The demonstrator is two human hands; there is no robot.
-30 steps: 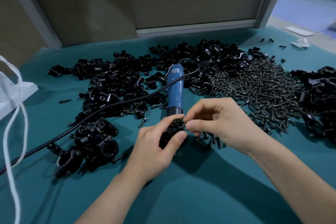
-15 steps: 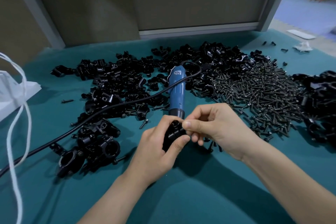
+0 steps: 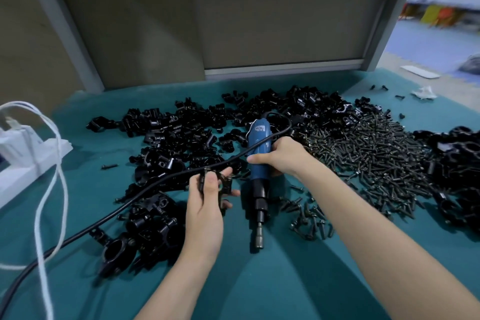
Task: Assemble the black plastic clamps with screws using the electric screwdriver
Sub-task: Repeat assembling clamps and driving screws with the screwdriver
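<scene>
Head view, right hand (image 3: 283,156) grips screwdriver (image 3: 257,138); left hand (image 3: 205,206) holds clamp (image 3: 225,186)

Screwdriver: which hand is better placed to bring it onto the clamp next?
Right. The right hand grips the screwdriver by its blue body. The left hand holds the clamp just beside the shaft, so it is occupied.

1 electric screwdriver (image 3: 258,148) w/ 1 black cable (image 3: 130,200). 2 hands: left hand (image 3: 205,210), right hand (image 3: 283,156). 1 clamp (image 3: 226,186) in the left. Loose clamps in 3 heaps: back heap (image 3: 181,135), right heap (image 3: 462,161), near heap (image 3: 148,226); pcs too many to count. 1 screw pile (image 3: 363,153), likewise. 1 stray screw (image 3: 109,166) far left.
</scene>
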